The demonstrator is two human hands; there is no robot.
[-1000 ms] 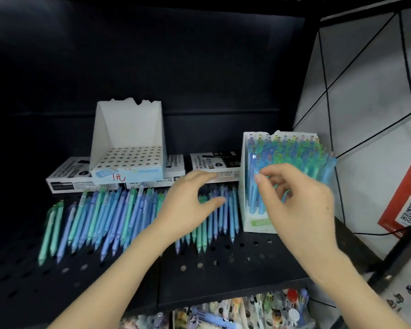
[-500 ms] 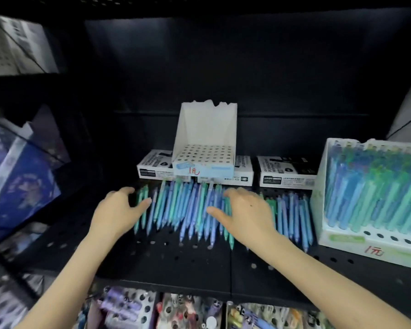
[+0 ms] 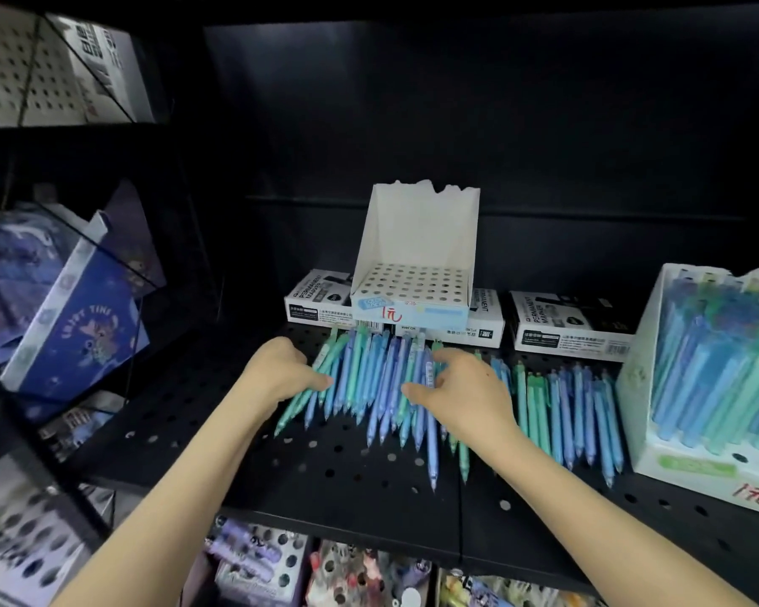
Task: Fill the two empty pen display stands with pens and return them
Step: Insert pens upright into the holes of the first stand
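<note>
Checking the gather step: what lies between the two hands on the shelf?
In the head view, loose blue and green pens lie between the left hand and right hand.

Black perforated shelf (image 3: pixel 325 475). Spread flat over the middle, blue and green pens (image 3: pixel 369 387), tips toward 6 o'clock. Along the 12 o'clock edge, three white marker boxes (image 3: pixel 570 326) lying in a row. At 3 o'clock, a white stand (image 3: pixel 697 470) packed with pens.

matt black perforated metal shelf (image 3: pixel 325 475), glossy plastic pens (image 3: pixel 369 378), white card stand (image 3: pixel 417 238)
</note>
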